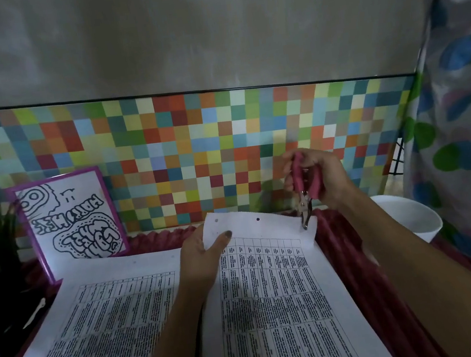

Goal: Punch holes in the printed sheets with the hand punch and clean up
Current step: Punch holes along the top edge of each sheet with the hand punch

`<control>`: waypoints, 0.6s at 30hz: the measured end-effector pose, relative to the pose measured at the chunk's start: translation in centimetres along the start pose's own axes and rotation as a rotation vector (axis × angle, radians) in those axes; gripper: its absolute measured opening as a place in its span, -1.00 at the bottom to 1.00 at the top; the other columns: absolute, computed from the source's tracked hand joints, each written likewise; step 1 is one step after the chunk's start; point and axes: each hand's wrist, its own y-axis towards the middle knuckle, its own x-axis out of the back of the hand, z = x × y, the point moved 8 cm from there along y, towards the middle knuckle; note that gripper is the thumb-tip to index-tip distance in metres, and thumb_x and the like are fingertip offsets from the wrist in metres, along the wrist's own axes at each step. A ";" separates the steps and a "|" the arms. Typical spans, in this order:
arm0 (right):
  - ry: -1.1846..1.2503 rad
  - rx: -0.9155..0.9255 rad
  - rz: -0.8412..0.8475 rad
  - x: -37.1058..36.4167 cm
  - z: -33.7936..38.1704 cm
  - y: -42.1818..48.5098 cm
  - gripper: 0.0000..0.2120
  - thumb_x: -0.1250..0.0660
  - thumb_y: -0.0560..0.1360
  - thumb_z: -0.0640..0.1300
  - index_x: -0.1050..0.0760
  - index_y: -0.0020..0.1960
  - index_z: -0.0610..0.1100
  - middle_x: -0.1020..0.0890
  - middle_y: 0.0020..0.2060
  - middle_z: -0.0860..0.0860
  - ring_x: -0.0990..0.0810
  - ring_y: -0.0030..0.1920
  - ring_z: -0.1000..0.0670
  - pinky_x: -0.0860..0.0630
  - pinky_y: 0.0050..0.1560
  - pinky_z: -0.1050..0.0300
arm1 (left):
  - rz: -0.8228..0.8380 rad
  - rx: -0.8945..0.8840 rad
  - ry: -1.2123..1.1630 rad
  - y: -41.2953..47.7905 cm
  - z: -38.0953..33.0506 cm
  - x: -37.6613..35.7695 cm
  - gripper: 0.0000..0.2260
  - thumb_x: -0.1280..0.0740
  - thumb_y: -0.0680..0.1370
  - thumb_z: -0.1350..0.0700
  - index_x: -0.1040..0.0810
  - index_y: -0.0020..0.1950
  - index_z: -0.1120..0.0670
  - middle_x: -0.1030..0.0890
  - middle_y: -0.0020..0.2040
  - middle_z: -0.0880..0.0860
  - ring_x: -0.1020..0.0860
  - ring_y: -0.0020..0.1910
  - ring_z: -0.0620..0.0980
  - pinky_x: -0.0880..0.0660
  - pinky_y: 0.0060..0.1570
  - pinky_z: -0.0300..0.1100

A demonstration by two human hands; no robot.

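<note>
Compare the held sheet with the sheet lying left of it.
The held sheet is lifted by the left hand; the other sheet lies flat, untouched. The held sheet shows two holes and the hand punch at its corner; the other sheet's holes are unclear. Both carry printed tables.

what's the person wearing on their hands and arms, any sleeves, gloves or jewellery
No sleeves, gloves, watch or bracelets show on either arm as far as the frame reaches. The left hand has a dark-painted thumbnail; no rings show on it or on the right hand.
</note>
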 end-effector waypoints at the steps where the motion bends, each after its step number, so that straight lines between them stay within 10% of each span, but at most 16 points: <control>1: -0.031 -0.023 0.049 -0.4 -0.1 -0.2 -0.62 -0.13 0.27 -0.27 -0.51 0.03 -0.34 -0.57 -0.27 -0.19 -0.50 -0.35 -0.17 -0.51 -0.27 0.04 | 0.000 0.002 0.001 -0.1 0.0 -0.1 -0.82 -0.38 0.55 0.19 -0.63 0.15 0.07 -0.72 -0.04 -0.05 -0.68 -0.02 -0.09 -0.59 -0.01 -0.14; 13: 0.007 0.076 -0.091 0.1 1.5 -0.8 -0.60 -0.12 0.17 -0.29 -0.51 -0.05 -0.33 -0.52 -0.32 -0.22 -0.47 -0.39 -0.15 -0.45 -0.25 0.03 | -0.082 0.074 0.187 -0.2 0.7 0.7 -0.70 -0.42 0.52 0.13 -0.54 0.23 0.12 -0.65 0.05 0.03 -0.62 0.05 0.05 -0.54 -0.06 -0.21; 18: 0.054 0.102 -0.126 -0.1 2.1 -1.2 -0.61 -0.12 0.14 -0.31 -0.50 -0.07 -0.34 -0.49 -0.34 -0.21 -0.43 -0.41 -0.11 -0.43 -0.31 0.08 | -0.249 -0.162 0.702 -0.4 -4.6 0.5 -0.31 -0.39 0.53 0.04 -0.12 0.55 0.10 -0.24 0.51 0.06 -0.17 0.51 0.08 -0.16 0.47 -0.02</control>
